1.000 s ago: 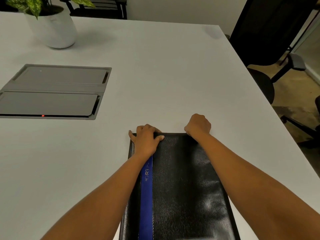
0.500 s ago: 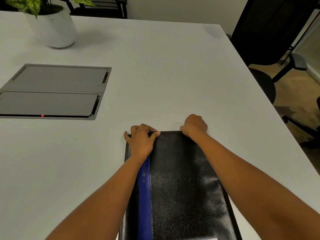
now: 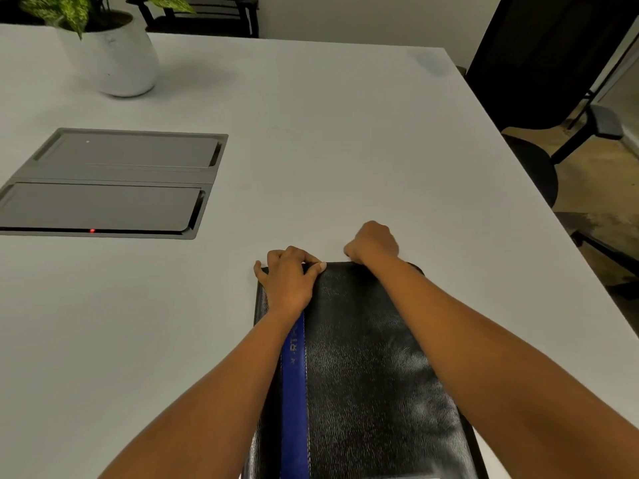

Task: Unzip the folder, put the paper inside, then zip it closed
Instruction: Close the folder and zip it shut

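Zipping stage unclear; no paper visible.
Left grip (image 3: pixel 287 278) clamps zip folder (image 3: pixel 363 357) corner; right grip (image 3: pixel 373 243) curled tight on its far edge, likely pinching the pull.

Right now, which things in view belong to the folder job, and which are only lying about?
Job: black folder, left hand holding its far edge, right hand curled at that edge.
Lying about: potted plant, grey table hatch, office chair.

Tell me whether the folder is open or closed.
Closed: the folder lies flat, cover down. How far it is zipped, cannot tell.
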Motion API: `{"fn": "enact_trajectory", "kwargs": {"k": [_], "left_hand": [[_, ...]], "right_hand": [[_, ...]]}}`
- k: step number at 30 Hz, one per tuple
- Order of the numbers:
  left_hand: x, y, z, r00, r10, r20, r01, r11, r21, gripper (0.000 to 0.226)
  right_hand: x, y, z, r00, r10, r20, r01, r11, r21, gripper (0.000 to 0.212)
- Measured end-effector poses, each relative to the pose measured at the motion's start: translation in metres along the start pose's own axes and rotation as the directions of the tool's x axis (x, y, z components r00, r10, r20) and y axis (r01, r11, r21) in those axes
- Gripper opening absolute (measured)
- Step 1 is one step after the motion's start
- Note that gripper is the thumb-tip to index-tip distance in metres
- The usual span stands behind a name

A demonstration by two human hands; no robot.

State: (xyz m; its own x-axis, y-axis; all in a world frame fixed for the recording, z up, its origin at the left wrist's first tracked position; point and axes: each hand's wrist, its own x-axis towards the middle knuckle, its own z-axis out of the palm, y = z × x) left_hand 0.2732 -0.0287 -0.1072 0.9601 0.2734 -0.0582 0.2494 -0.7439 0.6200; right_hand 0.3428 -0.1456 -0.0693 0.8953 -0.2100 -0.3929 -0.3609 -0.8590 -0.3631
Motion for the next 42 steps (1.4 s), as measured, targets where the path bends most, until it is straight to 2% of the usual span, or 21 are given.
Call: {"fn": "enact_trajectory", "kwargs": {"k": [2,6,8,10,13,15,18,21,23,25,28,31,37,42], "left_hand": [[0.0,0.001,0.002,1.0,0.013,-0.004,-0.013,1.0,-0.01,0.022],[0.001,0.0,0.004,0.999,0.036,-0.022,-0.037,0.999,-0.016,0.023],[0.001,-0.002,0.004,0.998,0.059,-0.037,-0.06,0.997,-0.038,0.023],[0.002,-0.006,0.001,0.993,0.084,-0.081,-0.093,0.99,-0.109,0.027],[0.003,-0.018,-0.01,0.984,0.117,-0.137,-0.144,0.968,-0.208,0.038],[0.001,-0.032,-0.018,0.988,0.071,-0.138,-0.106,0.957,-0.269,0.036],[-0.005,-0.051,-0.024,1.0,0.01,0.007,-0.007,0.93,-0.368,0.042],[-0.006,-0.056,-0.023,0.967,0.017,0.256,0.084,0.922,-0.379,0.059],[-0.004,-0.057,-0.024,0.947,-0.032,0.32,0.17,0.894,-0.414,0.062],[-0.004,-0.056,-0.027,0.943,-0.06,0.328,0.21,0.87,-0.446,0.065],[-0.006,-0.052,-0.03,0.934,-0.09,0.345,0.26,0.835,-0.485,0.057],[-0.004,-0.052,-0.032,0.924,-0.106,0.367,0.296,0.806,-0.513,0.057],[-0.004,-0.051,-0.029,0.926,-0.1,0.364,0.288,0.81,-0.511,0.054],[-0.011,-0.042,-0.036,0.952,-0.02,0.304,0.177,0.849,-0.498,0.049]], "right_hand": [[-0.005,-0.015,0.01,0.999,-0.024,0.03,0.023,0.998,0.053,0.032],[-0.01,-0.031,0.025,0.997,-0.023,0.078,0.013,0.99,0.137,0.016],[-0.008,-0.03,0.026,0.996,0.005,0.088,-0.019,0.986,0.167,0.027],[-0.007,-0.029,0.025,0.996,0.022,0.09,-0.038,0.983,0.18,0.03],[-0.009,-0.03,0.024,0.996,0.035,0.079,-0.048,0.984,0.171,0.018],[-0.01,-0.03,0.024,0.997,0.039,0.068,-0.049,0.985,0.163,0.017],[-0.011,-0.031,0.024,0.996,0.042,0.077,-0.055,0.984,0.17,0.028],[-0.012,-0.037,0.028,0.992,0.053,0.115,-0.076,0.975,0.21,0.016],[-0.015,-0.044,0.031,0.99,0.047,0.133,-0.079,0.967,0.242,0.008],[-0.019,-0.054,0.037,0.987,0.029,0.156,-0.071,0.96,0.27,0.007],[-0.024,-0.074,0.05,0.984,0.014,0.179,-0.068,0.953,0.295,0.005],[-0.024,-0.09,0.061,0.974,0.028,0.226,-0.104,0.937,0.334,0.011],[-0.015,-0.092,0.067,0.955,0.091,0.282,-0.179,0.935,0.306,0.027],[-0.022,-0.082,0.068,0.961,-0.003,0.277,-0.106,0.92,0.376,0.024]]}}
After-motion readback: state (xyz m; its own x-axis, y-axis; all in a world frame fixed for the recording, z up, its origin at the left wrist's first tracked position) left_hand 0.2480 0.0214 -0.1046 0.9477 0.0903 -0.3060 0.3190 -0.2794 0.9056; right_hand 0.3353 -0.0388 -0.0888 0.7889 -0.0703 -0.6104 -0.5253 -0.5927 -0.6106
